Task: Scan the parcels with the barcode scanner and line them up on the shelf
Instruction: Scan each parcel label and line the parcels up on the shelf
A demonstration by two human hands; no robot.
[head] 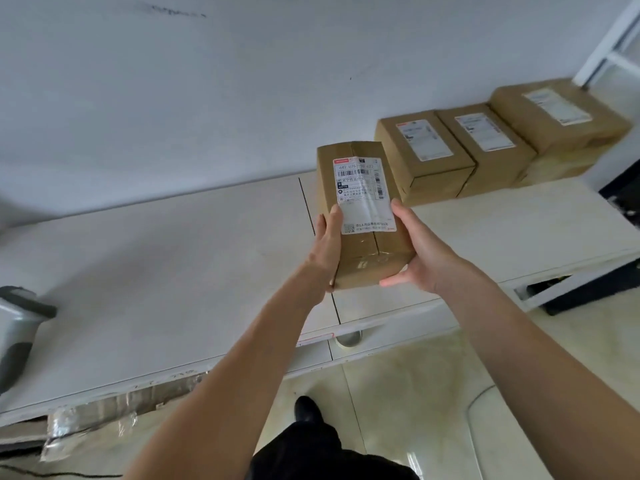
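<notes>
A brown cardboard parcel (360,247) with a white shipping label facing up is held above the white shelf (156,271). My left hand (323,247) grips its left side and my right hand (420,258) grips its right side and near end. Three more labelled brown parcels stand in a row against the wall at the back right: one (420,157) just beyond the held parcel, a second (485,150), and a third (557,119), which lies on top of another box. The grey barcode scanner (17,327) lies at the shelf's far left edge, partly cut off.
A white wall rises behind the shelf. A roll of tape (348,339) sits below the shelf's front edge. Crumpled plastic wrap (104,420) lies under the shelf at the left. A dark object (588,292) stands under the shelf at the right. A shoe stands on the tiled floor.
</notes>
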